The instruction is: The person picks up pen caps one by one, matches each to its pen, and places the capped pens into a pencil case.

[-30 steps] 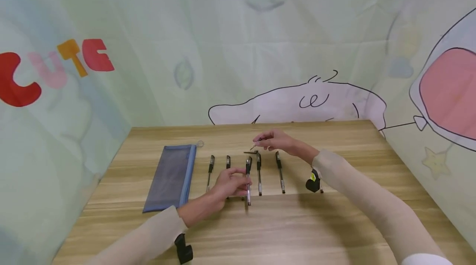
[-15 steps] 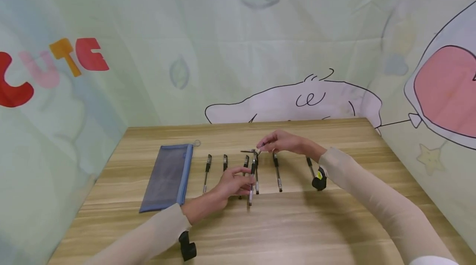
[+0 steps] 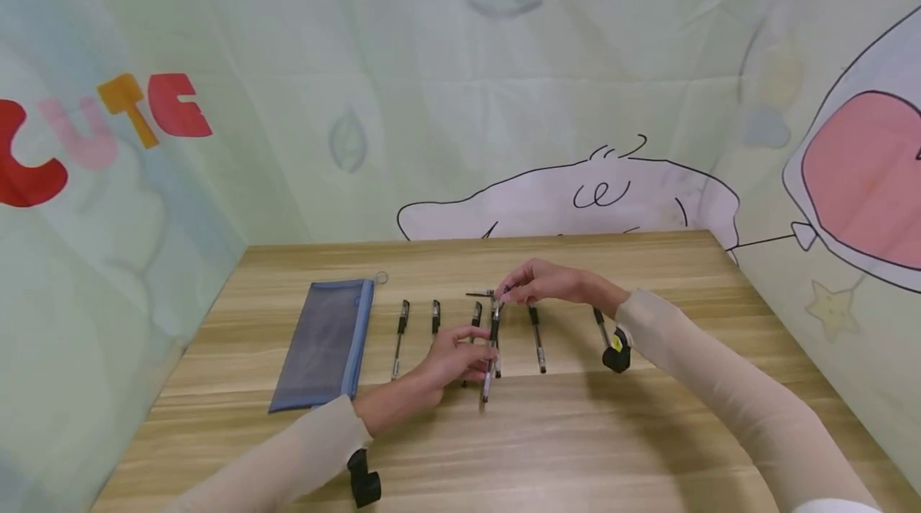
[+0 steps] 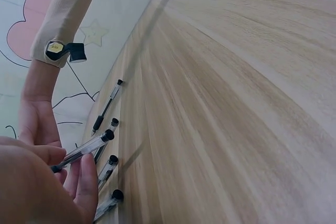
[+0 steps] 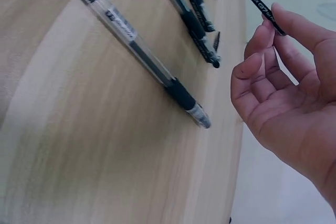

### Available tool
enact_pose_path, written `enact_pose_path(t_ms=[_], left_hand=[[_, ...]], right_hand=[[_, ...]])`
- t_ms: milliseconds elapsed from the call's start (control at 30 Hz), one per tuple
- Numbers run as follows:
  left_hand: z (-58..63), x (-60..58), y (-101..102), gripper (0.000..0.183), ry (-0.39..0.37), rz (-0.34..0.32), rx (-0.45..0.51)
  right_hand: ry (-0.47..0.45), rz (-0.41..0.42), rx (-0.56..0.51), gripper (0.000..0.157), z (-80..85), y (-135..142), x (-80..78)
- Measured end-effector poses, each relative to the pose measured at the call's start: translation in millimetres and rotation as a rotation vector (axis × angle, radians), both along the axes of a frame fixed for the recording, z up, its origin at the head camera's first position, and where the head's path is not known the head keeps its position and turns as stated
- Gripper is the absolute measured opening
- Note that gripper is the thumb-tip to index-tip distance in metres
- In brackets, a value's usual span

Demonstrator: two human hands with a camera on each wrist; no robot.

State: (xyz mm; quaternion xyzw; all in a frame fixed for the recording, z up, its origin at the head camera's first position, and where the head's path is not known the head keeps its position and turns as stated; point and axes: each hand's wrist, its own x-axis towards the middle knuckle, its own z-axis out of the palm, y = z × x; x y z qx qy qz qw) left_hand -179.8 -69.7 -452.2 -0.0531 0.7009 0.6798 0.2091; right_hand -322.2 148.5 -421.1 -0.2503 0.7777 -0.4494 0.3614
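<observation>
Currently left hand (image 3: 453, 357) pinches a clear-barrelled gel pen (image 3: 488, 377) over the wooden table (image 3: 561, 449), right hand (image 3: 543, 281) pinches what looks like a black lettered pen cap (image 5: 257, 3) by its far end; pen's probably light, stiff, slick, best held at the black grip section (image 3: 494, 328).

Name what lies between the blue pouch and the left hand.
In the head view, one pen lies between the blue pouch and the left hand, which partly hides a second pen.
</observation>
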Motion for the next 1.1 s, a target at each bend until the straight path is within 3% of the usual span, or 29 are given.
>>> enact_pose_path(t_ms=[267,533,733,967,1100], left_hand=[[0.1,1.0,-1.1,0.041,-0.014,0.012,-0.039],[-3.4,-1.7,0.4,0.042,-0.006,0.004,-0.016],[-4.5,-0.8,1.6,0.042,0.0,0.008,0.004],[-1.9,-0.3,4.0,0.04,-0.023,0.031,0.029],[-1.3,-0.8,7.2,0.035,-0.027,0.048,0.048]], right_hand=[[0.008,0.022,0.02,0.031,6.1,3.3,-0.6],[-0.008,0.042,0.012,0.035,4.0,1.1,0.5],[-0.059,0.013,-0.013,0.036,1.7,0.7,4.2],[-0.182,-0.032,-0.129,0.032,-7.3,-1.8,11.3],[-0.173,-0.082,-0.113,0.041,-9.8,-5.6,16.6]])
